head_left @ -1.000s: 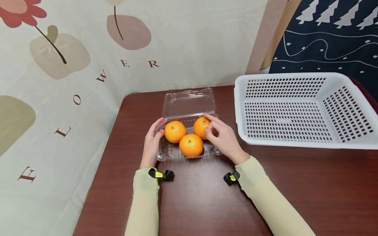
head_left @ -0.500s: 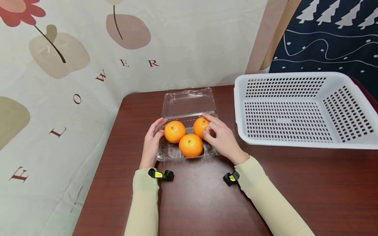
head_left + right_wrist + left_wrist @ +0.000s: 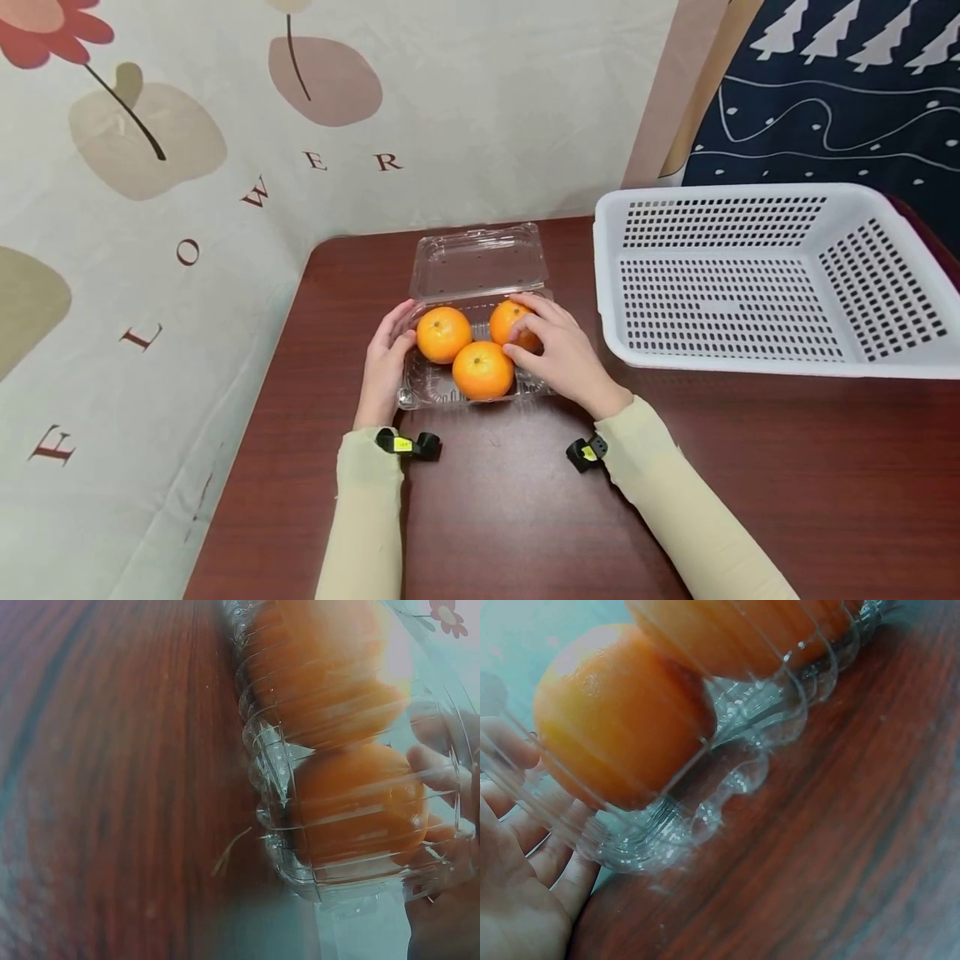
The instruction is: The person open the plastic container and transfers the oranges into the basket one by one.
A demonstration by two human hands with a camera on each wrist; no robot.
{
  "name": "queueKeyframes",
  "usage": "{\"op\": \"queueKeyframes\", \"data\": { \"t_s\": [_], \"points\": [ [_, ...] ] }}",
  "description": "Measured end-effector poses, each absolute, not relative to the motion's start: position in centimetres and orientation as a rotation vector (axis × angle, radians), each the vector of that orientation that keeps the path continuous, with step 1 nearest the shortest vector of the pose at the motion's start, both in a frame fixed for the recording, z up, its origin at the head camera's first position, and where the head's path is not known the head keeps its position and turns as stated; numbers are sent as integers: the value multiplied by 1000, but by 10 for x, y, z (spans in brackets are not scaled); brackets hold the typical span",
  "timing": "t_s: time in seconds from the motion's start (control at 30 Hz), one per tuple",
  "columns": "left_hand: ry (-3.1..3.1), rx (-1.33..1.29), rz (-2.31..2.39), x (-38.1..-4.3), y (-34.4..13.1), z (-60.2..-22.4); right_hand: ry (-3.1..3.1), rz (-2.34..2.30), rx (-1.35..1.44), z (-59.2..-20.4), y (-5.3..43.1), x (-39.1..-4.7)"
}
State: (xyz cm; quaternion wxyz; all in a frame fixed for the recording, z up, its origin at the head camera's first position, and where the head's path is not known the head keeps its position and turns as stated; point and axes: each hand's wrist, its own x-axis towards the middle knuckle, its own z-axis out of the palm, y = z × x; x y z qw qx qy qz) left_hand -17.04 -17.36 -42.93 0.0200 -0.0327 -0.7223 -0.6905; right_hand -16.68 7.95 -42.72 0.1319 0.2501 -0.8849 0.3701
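Observation:
In the head view, a clear plastic clamshell box (image 3: 427,387) lies on the table with its lid (image 3: 480,262) folded back. Three oranges sit inside: a left orange (image 3: 443,335), a front orange (image 3: 482,372) and a back-right orange (image 3: 507,320). My left hand (image 3: 386,358) holds the box's left side, thumb at the rim beside the left orange; its fingers lie along the clear wall in the left wrist view. My right hand (image 3: 562,350) reaches over the right side and grips the back-right orange, its thumb close to the front orange. The fingers partly cover that orange.
A white perforated plastic basket (image 3: 615,333) stands to the right of the box. The dark red wooden table (image 3: 480,500) ends at a cloth-covered wall (image 3: 487,108) behind. Each wrist wears a small black camera on a band.
My left hand and the box have stayed put. The right hand's thumb and fingers have shifted slightly left, further over the back-right orange and toward the front one.

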Motion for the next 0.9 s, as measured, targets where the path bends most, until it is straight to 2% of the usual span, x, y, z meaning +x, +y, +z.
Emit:
{"op": "queueKeyframes", "data": {
  "t_s": [0.9],
  "points": [
    [-2238,-124,-2156,-170,-175,-431,-2634,942,714,-427,78,-167]
  ]
}}
